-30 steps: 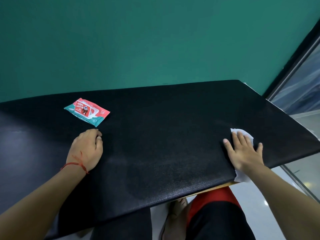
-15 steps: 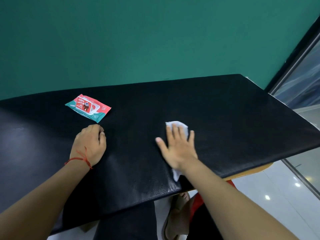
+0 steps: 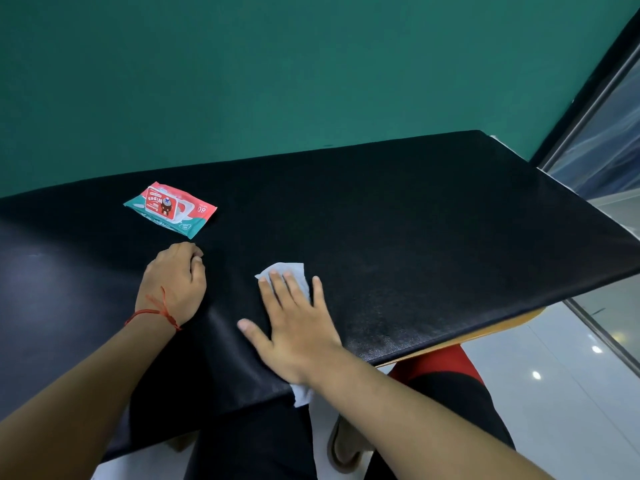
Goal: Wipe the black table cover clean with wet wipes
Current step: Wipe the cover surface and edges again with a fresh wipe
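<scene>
Teal wall [image 3: 277, 71] fills the background behind a table draped in a black table cover [image 3: 433, 244], whose near edge runs diagonally across the view. On the right, a window frame [image 3: 595, 98] and pale glossy floor [image 3: 554, 393] show past the table's corner.

The right hand [image 3: 294, 327] lies flat, palm down, on the cover near its front edge, fingers [image 3: 282, 289] straight and slightly spread, the thumb angled out to the left. It presses a white wet wipe [image 3: 294, 271] against the surface rather than gripping it: the wipe's far end pokes out just beyond the fingertips, and its near end hangs off the table edge below the wrist, so the sheet runs the whole length under the palm.

The left hand [image 3: 175, 282] rests on the cover just to the left, fingers curled loosely under with nothing in them. A red thread bracelet [image 3: 154, 311] circles that wrist.

Beyond the left hand, near it but not touching, a red and teal wipes packet [image 3: 169, 209] lies flat on the cover.
</scene>
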`<state>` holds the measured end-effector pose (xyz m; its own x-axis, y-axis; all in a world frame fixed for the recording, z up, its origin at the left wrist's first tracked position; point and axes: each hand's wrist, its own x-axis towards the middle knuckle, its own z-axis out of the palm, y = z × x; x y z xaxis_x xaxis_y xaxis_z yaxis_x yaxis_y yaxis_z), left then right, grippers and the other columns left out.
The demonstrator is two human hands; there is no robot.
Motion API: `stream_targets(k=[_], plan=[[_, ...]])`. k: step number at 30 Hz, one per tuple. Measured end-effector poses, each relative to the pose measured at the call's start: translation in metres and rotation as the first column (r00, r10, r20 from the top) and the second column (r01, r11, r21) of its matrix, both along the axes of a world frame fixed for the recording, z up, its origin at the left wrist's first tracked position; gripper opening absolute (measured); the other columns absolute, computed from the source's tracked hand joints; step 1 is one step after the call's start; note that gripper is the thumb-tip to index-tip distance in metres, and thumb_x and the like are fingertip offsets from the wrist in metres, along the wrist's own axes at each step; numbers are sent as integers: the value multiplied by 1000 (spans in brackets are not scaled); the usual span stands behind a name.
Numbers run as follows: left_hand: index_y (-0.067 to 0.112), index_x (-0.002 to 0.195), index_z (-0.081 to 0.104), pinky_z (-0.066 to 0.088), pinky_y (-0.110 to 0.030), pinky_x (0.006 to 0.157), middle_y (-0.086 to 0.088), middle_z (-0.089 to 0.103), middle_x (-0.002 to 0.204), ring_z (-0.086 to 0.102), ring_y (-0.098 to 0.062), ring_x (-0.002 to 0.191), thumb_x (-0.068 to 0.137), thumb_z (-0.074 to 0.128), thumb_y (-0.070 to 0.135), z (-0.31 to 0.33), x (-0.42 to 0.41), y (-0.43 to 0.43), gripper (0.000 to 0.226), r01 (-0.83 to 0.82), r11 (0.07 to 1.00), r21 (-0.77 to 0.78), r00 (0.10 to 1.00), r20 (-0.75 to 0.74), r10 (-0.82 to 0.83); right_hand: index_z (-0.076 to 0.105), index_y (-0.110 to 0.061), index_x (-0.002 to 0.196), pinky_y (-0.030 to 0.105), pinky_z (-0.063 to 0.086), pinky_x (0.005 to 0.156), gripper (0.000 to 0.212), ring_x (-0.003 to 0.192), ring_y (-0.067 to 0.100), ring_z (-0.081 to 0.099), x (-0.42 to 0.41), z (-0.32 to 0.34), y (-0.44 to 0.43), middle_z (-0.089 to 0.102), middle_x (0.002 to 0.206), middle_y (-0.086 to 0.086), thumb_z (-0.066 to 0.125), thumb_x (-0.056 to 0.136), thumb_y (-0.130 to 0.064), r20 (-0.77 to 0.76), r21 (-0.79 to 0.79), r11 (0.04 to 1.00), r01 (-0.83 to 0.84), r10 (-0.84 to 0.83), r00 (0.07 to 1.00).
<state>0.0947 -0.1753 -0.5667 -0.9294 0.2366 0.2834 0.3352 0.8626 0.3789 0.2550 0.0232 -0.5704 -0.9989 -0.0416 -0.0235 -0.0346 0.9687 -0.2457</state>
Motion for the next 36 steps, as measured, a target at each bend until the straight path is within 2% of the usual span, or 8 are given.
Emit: stream_targets(k=[4, 9, 14, 20, 27, 31, 34, 36], plan=[[13, 118, 64, 47, -51, 97, -7, 66, 115, 59, -30, 108, 105, 46, 19, 1, 2, 0, 23, 8, 1000, 1, 1000, 18, -8, 4, -23, 171, 61, -11, 127, 88, 163, 17, -9, 19, 3, 53, 1, 178, -4, 5, 102, -77, -28, 45, 992, 116, -115, 993], [13, 119, 64, 48, -54, 97, -9, 66, 117, 60, -32, 109, 105, 46, 19, 1, 1, 1, 24, 11, 1000, -10, 999, 32, -11, 7, -29, 170, 61, -5, 129, 84, 164, 15, -2, 46, 1, 160, 4, 178, -8, 5, 101, -77, -50, 111, 947, 301, -297, 954], [12, 115, 64, 47, -56, 96, -12, 67, 115, 61, -37, 108, 103, 49, 14, -3, 0, 1, 20, 11, 1000, -1, 1000, 8, -11, 9, -34, 168, 64, 0, 128, 85, 163, 12, -1, 61, 3, 259, 6, 177, -11, 2, 98, -80, -19, 123, 857, 500, -502, 865], [11, 114, 65, 48, -54, 94, -11, 67, 112, 62, -35, 105, 104, 48, 16, 0, 2, 2, 20, 4, 1000, 0, 1000, 0, -4, 13, -34, 166, 68, 1, 125, 86, 162, 17, 4, 61, 7, 317, 10, 176, -8, 2, 94, -81, 1, 121, 733, 670, -675, 738], [16, 102, 62, 48, -47, 83, -4, 64, 97, 60, -27, 90, 103, 49, 21, 4, 4, 6, 14, -3, 1000, 4, 1000, -16, 3, 4, -20, 170, 65, -7, 126, 103, 163, 30, -7, 24, 5, 291, 0, 178, 6, -7, 90, -84, 68, 154, 655, 740, -754, 654], [19, 100, 60, 48, -45, 82, 1, 61, 93, 57, -22, 87, 103, 47, 22, 4, 5, 5, 14, 7, 1000, 17, 1000, -19, -6, -2, -21, 170, 67, -9, 125, 93, 162, 33, -15, -18, 3, 229, -8, 177, 11, 1, 93, -73, 100, 181, 764, 619, -640, 762], [20, 100, 60, 49, -45, 83, 1, 60, 93, 57, -21, 87, 103, 46, 23, 3, 4, 4, 15, 8, 1000, 27, 1000, -10, -7, -8, -17, 169, 64, -13, 125, 98, 162, 30, -18, -49, 5, 167, -11, 177, 10, -5, 93, -79, 101, 144, 834, 532, -547, 831], [20, 102, 60, 50, -46, 85, 2, 61, 95, 58, -21, 89, 104, 44, 24, 2, 2, 1, 17, 3, 999, 34, 1000, 2, -3, -5, -17, 170, 64, -13, 126, 102, 162, 30, -16, -69, 4, 120, -9, 177, 9, -6, 92, -83, 80, 113, 883, 455, -465, 882]])
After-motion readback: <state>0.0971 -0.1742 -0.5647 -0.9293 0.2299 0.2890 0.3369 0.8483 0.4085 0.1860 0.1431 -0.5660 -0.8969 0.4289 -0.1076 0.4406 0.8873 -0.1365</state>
